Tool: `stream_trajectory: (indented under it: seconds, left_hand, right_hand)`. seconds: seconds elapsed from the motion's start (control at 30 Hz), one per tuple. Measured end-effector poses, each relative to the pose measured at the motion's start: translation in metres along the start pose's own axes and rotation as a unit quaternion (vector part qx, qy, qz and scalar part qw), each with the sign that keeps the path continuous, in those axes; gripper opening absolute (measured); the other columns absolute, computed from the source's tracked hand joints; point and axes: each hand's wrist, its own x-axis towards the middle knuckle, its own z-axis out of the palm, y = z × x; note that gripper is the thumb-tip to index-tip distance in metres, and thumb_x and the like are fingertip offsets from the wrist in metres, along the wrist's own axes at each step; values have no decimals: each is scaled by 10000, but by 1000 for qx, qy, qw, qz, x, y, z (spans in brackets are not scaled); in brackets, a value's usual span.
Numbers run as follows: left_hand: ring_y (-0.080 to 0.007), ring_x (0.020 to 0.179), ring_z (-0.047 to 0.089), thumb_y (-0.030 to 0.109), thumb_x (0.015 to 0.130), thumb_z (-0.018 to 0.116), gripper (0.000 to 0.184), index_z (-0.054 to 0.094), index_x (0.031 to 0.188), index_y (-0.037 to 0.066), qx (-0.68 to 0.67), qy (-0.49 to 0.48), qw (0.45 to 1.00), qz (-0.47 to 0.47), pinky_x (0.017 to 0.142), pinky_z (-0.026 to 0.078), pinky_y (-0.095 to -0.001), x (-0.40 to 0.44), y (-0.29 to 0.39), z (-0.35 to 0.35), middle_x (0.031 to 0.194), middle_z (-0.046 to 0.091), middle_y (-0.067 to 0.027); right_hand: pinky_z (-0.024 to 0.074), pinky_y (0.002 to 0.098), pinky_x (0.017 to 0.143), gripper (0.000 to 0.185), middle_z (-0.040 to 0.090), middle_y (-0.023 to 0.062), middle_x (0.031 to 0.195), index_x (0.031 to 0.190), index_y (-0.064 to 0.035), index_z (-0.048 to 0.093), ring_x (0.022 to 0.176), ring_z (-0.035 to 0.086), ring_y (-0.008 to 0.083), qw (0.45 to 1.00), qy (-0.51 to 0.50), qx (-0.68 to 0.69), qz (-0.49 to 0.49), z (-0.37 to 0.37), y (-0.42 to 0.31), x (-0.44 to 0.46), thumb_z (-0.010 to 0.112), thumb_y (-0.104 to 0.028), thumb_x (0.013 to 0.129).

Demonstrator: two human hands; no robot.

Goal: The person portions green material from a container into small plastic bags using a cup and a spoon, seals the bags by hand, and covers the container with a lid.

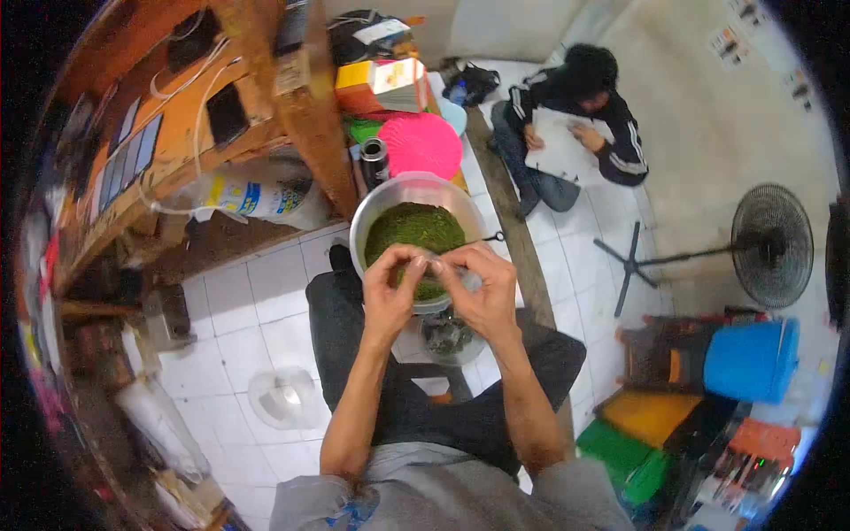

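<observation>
My left hand (392,288) and my right hand (483,288) meet over a large metal bowl (359,232), fingertips pinched together. Between them is a piece of thin clear plastic (467,278), perhaps a small bag; the fingers hide most of it. The bowl holds a green, finely shredded or ground mass (412,232). A thin dark handle with a looped end (499,236) sticks out over its right rim. Below my hands, between my legs, stands a clear container (450,338) with dark contents that I cannot make out.
Beyond the bowl are a dark can (374,161), a pink round lid (421,146) and a red-yellow box (381,86). A seated person (575,124) holds white paper at the upper right. A standing fan (772,243) and blue bin (751,361) are right; a wooden shelf (310,133) is left.
</observation>
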Motion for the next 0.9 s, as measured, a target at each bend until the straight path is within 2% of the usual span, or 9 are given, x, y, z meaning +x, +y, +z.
stream_trajectory:
  seconds: [0.07, 0.23, 0.33, 0.43, 0.5, 0.57, 0.7, 0.8, 0.9]
  left_hand:
    - [-121, 890, 624, 40, 959, 667, 56, 672, 952, -16, 59, -26, 998, 7, 842, 505, -282, -18, 2, 0, 908, 684, -41]
    - [-175, 845, 680, 25, 905, 707, 74, 706, 968, -14, 153, -117, 981, 11, 779, 532, -313, -83, -13, 4, 906, 715, -90]
    - [-216, 1022, 695, 18, 902, 719, 301, 689, 1199, -15, 167, -140, 974, -58, 920, 537, -331, -111, -17, 17, 1100, 722, -138]
    - [-220, 1111, 670, 31, 928, 710, 395, 628, 1311, -25, 108, -79, 977, -167, 1012, 508, -343, -138, -45, 12, 1200, 700, -143]
    - [-216, 1121, 665, 41, 941, 702, 413, 608, 1338, -28, 131, -94, 973, -168, 1028, 499, -346, -143, -48, 3, 1210, 697, -138]
    - [-197, 1126, 658, 61, 976, 680, 375, 616, 1334, -31, 145, -90, 967, -188, 1027, 497, -341, -145, -44, -1, 1208, 697, -128]
    - [-182, 1110, 657, 62, 993, 667, 318, 640, 1296, -32, 180, -65, 955, -226, 1010, 499, -326, -141, -36, -1, 1188, 702, -117]
    - [-170, 1087, 658, 68, 1005, 662, 277, 657, 1263, -35, 188, -44, 954, -228, 988, 504, -310, -139, -36, 2, 1151, 710, -105]
    - [-161, 1055, 666, 68, 1014, 654, 262, 658, 1254, -35, 154, -20, 959, -238, 961, 514, -293, -136, -31, 5, 1119, 718, -99]
  right_hand:
    - [522, 373, 701, 82, 705, 146, 838, 874, 7, 723, 804, 679, 289, 1000, 20, 1, -14, -8, -6, -17, 772, -50, 843]
    - [525, 386, 668, 69, 653, 121, 781, 877, -18, 737, 728, 655, 289, 994, 15, -8, 104, -35, -5, -104, 775, -54, 833]
    - [515, 302, 604, 102, 704, 128, 800, 900, -1, 773, 650, 655, 177, 983, 56, -31, 171, -42, 24, -155, 808, -9, 805]
    - [528, 347, 623, 201, 712, 150, 808, 981, -8, 774, 670, 680, 251, 968, 57, -54, 240, -30, 114, -211, 823, -59, 793]
    - [532, 420, 661, 282, 715, 164, 802, 1029, -21, 758, 707, 686, 367, 951, 13, -242, 192, -15, 187, -233, 836, -113, 775]
    - [536, 463, 747, 313, 718, 192, 862, 1000, 5, 726, 828, 683, 435, 935, -16, -162, 316, -14, 208, -189, 844, -155, 757]
    - [526, 499, 764, 226, 680, 223, 850, 848, 36, 668, 870, 681, 427, 948, 110, -161, 252, 30, 265, -115, 792, -140, 781]
    - [518, 518, 744, 150, 674, 218, 810, 832, 30, 667, 851, 677, 438, 945, 70, -248, 204, 64, 319, -109, 752, -82, 778]
    - [516, 509, 777, 74, 682, 210, 835, 824, 10, 674, 882, 655, 418, 943, 29, -226, 242, 79, 347, -113, 703, -33, 772]
